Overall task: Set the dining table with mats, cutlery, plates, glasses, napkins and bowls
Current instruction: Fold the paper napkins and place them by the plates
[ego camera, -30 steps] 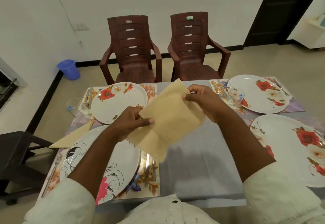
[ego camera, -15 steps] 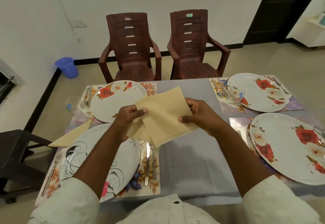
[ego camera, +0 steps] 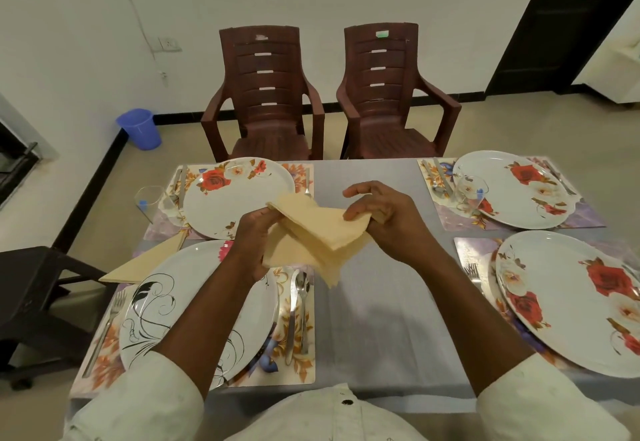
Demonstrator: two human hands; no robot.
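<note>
Now both hands, left hand (ego camera: 254,239) and right hand (ego camera: 388,218), pinch a cream napkin (ego camera: 318,232), seemingly folded, above the grey tablecloth (ego camera: 374,319), beside the swirl-patterned plate (ego camera: 173,302).

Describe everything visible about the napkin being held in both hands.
The napkin is pale cream yellow, soft cloth or thick paper by its look. It is partly folded into layered, roughly triangular flaps, one corner hanging down. It is held in the air above the grey table, between the four place settings. The left hand grips its left side; the right hand pinches its right edge. It touches nothing else.
</note>
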